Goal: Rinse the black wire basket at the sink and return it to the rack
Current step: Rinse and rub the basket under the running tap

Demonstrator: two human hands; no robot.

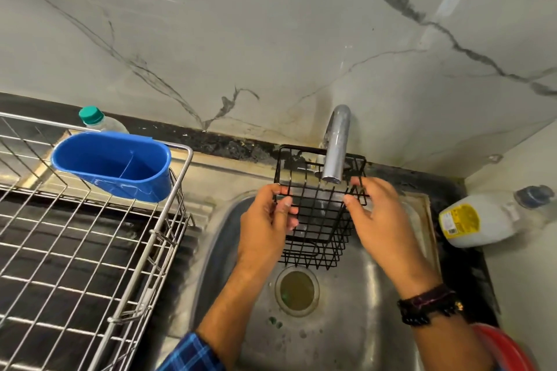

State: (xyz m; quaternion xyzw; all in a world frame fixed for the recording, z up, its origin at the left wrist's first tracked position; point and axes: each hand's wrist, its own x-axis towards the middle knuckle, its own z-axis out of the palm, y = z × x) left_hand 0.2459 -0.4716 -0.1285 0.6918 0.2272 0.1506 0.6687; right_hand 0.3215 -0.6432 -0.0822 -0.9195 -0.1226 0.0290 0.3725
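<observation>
A person is standing at a steel sink [376,277], seen from above, and is holding a black wire basket [319,214] in the centre of the frame, directly under a chrome tap [336,147]. A thin stream of water is running from the spout down through the open top of the basket. The left hand [265,226] is gripping the basket's left rim, thumb on the top wire and fingers curled around the side. The right hand [382,220] is pinching the right rim between thumb and forefinger, while its other fingers are lying loosely along the outside. A dark band is circling the right wrist.

The basket is hanging above the drain [297,292], not touching the basin. At the left of the frame a steel wire rack [90,250] is standing on the counter, with a blue plastic caddy [114,166] hooked on its far rail. A pale bottle [482,220] is lying at the right edge.

The main risk appears to be slippage: the wires are getting wet, the right-hand pinch looks light, and the basket could tip or drop into the basin. Water could also be splashing off the mesh onto the counter.
</observation>
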